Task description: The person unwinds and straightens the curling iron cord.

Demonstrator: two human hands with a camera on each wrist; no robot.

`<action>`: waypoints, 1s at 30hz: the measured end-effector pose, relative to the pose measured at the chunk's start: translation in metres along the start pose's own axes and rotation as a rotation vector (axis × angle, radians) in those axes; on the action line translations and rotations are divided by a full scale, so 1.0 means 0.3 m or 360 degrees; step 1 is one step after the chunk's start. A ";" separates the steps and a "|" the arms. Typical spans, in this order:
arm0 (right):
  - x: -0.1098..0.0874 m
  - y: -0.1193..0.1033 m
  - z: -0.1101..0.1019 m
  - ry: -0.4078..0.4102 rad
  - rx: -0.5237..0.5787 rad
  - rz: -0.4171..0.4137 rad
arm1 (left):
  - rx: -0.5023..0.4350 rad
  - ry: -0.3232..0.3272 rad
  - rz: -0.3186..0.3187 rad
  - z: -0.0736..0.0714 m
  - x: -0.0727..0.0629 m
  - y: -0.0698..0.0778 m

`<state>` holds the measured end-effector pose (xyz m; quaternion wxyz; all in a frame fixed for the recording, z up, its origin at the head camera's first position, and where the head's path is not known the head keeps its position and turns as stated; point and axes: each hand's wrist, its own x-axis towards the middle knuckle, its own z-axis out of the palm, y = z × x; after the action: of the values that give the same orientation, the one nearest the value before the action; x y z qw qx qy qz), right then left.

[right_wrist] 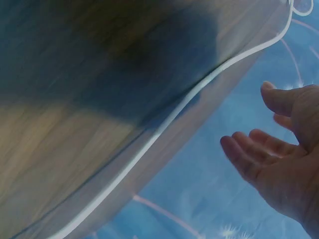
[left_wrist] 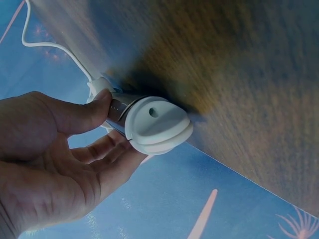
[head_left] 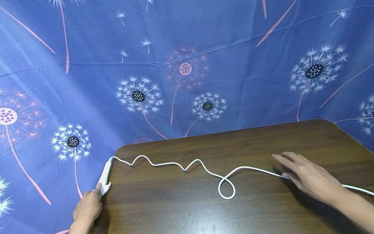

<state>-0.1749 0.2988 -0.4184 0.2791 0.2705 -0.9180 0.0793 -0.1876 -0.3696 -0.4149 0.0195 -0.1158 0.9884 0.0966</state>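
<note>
At the left edge of the wooden table, my left hand [head_left: 88,205] grips a white curling iron [head_left: 104,177] by its barrel end. In the left wrist view the thumb lies on the dark metal barrel [left_wrist: 117,110], with fingers curled beneath it and the rounded white tip [left_wrist: 158,124] facing the camera. A small lever sticks out from its side in the head view. The white cord [head_left: 170,163] leaves the far end of the handle and runs across the table in waves and one small loop. My right hand [head_left: 308,175], fingers loosely extended, hovers over the cord's right stretch.
The brown wooden table [head_left: 175,195] has rounded far corners. Right behind it hangs a blue cloth [head_left: 242,74] printed with dandelions, which also shows along the left side. The cord continues past the right wrist and out of the head view.
</note>
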 end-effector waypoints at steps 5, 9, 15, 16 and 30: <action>0.056 -0.053 0.044 0.0004 0.0085 -0.0094 | 0.0003 0.0006 -0.0003 -0.002 0.000 -0.002; 0.096 -0.089 0.080 0.0001 0.0129 -0.0167 | -0.0001 0.0013 0.0003 -0.002 0.003 -0.004; 0.143 -0.128 0.122 0.0019 0.0147 -0.0254 | -0.0001 0.0002 -0.0013 -0.002 0.005 -0.002; 0.150 -0.132 0.127 0.0018 0.0146 -0.0262 | 0.0003 -0.0003 -0.0010 -0.002 0.005 -0.002; 0.213 -0.185 0.206 -0.0030 0.0181 -0.0424 | 0.0014 0.0038 0.0012 0.002 0.003 0.002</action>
<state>-0.2183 0.2050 -0.4346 0.2626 0.4059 -0.8706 0.0910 -0.1885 -0.3690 -0.4156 0.0079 -0.1130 0.9894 0.0909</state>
